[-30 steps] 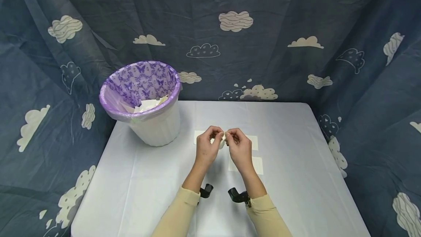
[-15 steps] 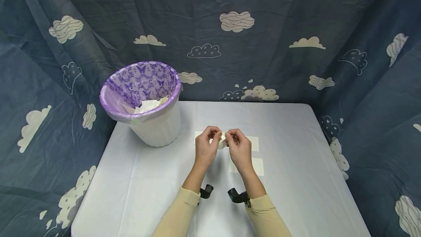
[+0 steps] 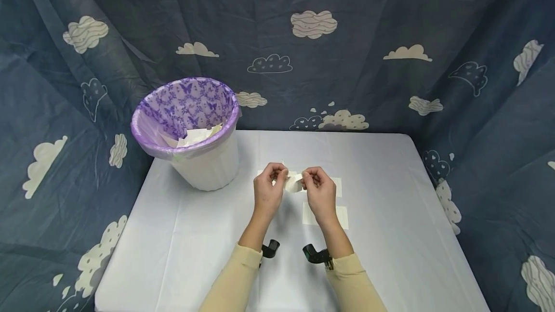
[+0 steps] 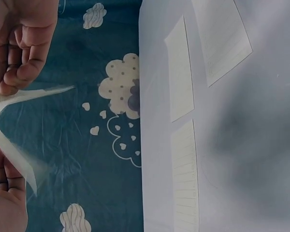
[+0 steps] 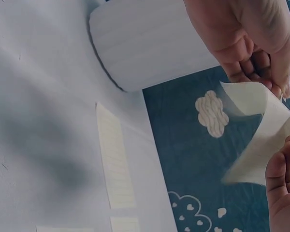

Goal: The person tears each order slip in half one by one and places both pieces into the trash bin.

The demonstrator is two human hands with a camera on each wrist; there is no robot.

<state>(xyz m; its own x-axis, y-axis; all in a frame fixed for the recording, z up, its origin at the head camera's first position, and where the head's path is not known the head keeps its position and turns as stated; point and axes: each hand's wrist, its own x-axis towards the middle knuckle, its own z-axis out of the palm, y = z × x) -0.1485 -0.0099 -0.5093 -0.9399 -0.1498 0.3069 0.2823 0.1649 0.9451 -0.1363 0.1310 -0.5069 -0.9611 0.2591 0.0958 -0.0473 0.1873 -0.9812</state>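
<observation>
My left hand (image 3: 267, 191) and right hand (image 3: 321, 194) are raised above the middle of the table, each pinching a small cream piece of paper (image 3: 294, 184) between thumb and fingers. The paper is bent, and two flaps spread away from the pinched part in the left wrist view, with my left hand (image 4: 7, 193) below and my right hand (image 4: 24, 43) above. Whether it is torn or only folded, I cannot tell. Beneath the hands lie several flat cream paper slips, among them a near slip (image 3: 326, 216) and a right slip (image 3: 336, 187). Faint lines mark a slip (image 5: 115, 159).
A white bin (image 3: 212, 172) with a purple butterfly-print liner (image 3: 186, 105) stands at the table's back left. Pale paper pieces (image 3: 197, 136) lie inside it. The white-covered table (image 3: 390, 235) is enclosed by a dark blue cloud-print curtain (image 3: 355, 76).
Both hands have drawn slightly apart, the left one to the left and the right one to the right. More of the paper now shows between them.
</observation>
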